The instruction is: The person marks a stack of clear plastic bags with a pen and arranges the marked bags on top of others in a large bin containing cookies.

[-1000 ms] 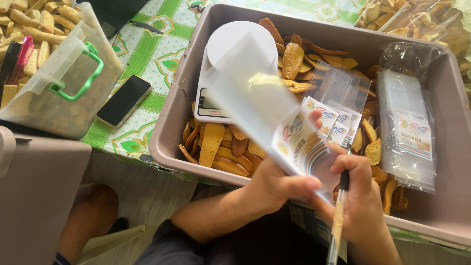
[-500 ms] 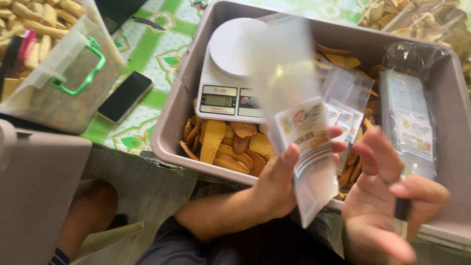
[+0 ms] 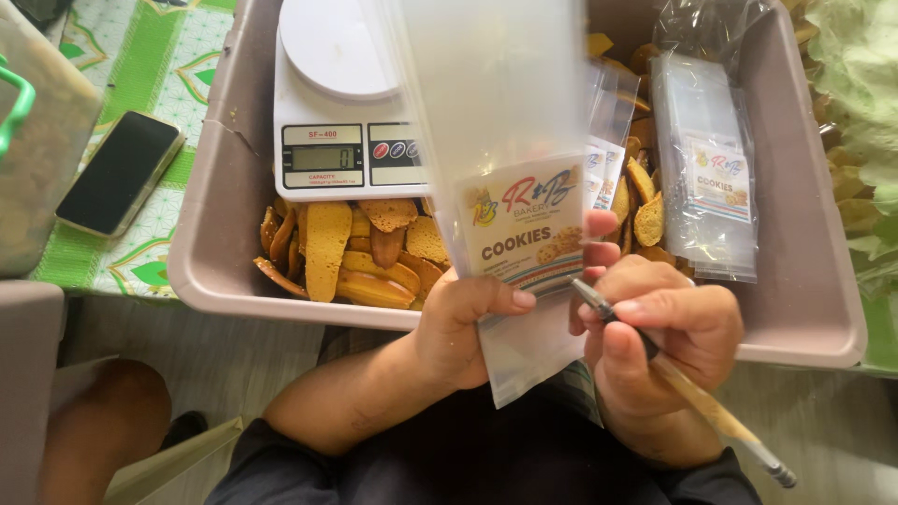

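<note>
Clear labelled pouch (image 3: pixel 510 187) pinched in left hand (image 3: pixel 463 323), upright beside right hand (image 3: pixel 655 346) gripping pen (image 3: pixel 692 393).

The clear plastic pouch (image 3: pixel 505 187) looks smooth and faintly frosted, with a glossy printed paper label. Behind it, the scale (image 3: pixel 346 122) is smooth white plastic. The tub (image 3: pixel 201 252) around them is matt plastic; its biscuits (image 3: pixel 355 252) look rough and dry.

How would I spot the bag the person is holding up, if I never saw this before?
Find the big grey tub full of brown biscuits. In front of it, the left hand holds up a clear plastic bag, empty, with a picture label low on its front. Unlike the flat stack of bags lying in the tub, it stands upright beside the pen.
</note>
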